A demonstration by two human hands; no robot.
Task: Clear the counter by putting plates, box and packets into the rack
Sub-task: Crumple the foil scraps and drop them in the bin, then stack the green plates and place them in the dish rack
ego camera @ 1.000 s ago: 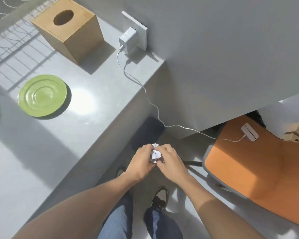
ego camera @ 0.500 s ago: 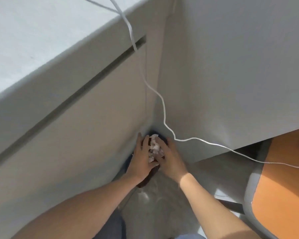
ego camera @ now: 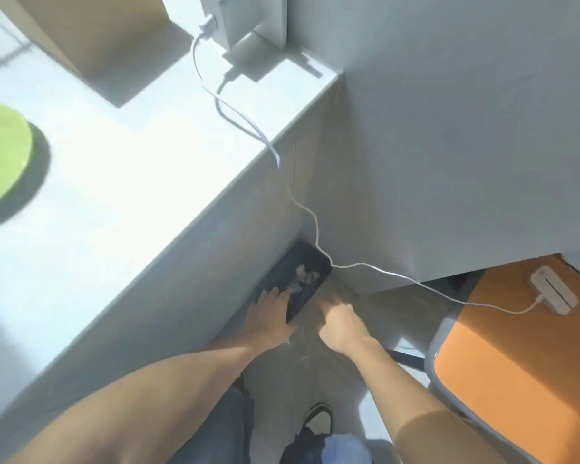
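A green plate [ego camera: 0,155] lies on the grey counter [ego camera: 121,202] at the left edge of view. A brown wooden box [ego camera: 91,35] stands at the counter's back, cut off by the top edge. Down on the floor, in the corner by the counter's side, is a dark bin [ego camera: 278,279] with crumpled white paper [ego camera: 303,276] inside. My left hand [ego camera: 270,316] is flat, fingers spread, over the bin's near rim. My right hand [ego camera: 340,321] hangs just right of the bin, fingers loosely bent, holding nothing. No rack is in view.
A white charger [ego camera: 225,18] is plugged in at the wall, and its cable [ego camera: 315,229] trails over the counter edge to a small white device [ego camera: 553,289] on an orange chair [ego camera: 523,356] at the right. My shoe [ego camera: 318,416] is below.
Both hands held a crumpled white paper ball, lowered it into the dark bin and let go. They now sit back from it, empty. The view has risen so the counter top shows again.
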